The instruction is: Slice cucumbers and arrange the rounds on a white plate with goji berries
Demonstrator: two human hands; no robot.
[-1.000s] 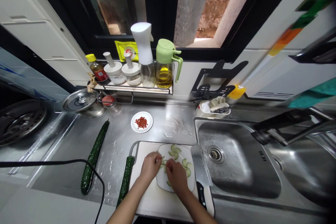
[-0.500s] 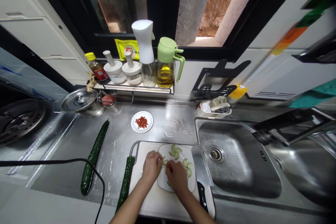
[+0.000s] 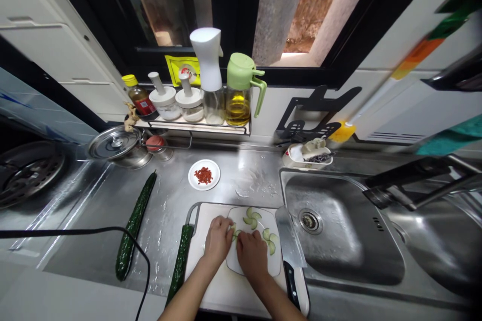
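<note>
A white square plate (image 3: 273,265) lies on the cutting board (image 3: 222,291), with thin cucumber slices (image 3: 271,246) set on it in curved petal shapes. Over its left part, my left hand (image 3: 219,241) is closed, thumb and fingers pinched at a cucumber slice (image 3: 234,230). My right hand (image 3: 253,256) is curled right beside it, its fingertips closed on a slice at the same cluster and mostly hidden by the hand. A cleaver (image 3: 289,241) with a black handle rests along the right of the plate. One cucumber (image 3: 181,261) lies along the board's left edge.
Another cucumber (image 3: 136,225) and a black cable (image 3: 145,261) are on the left. Behind the board sits a small plate of red pieces (image 3: 204,184). A sink (image 3: 339,261) is at right. Seasoning jars and an oil bottle (image 3: 238,105) stand on the rack (image 3: 196,126).
My right hand has shifted slightly left and turned a little, its fingers still curled near the slices. My left hand stays nearly in place.
</note>
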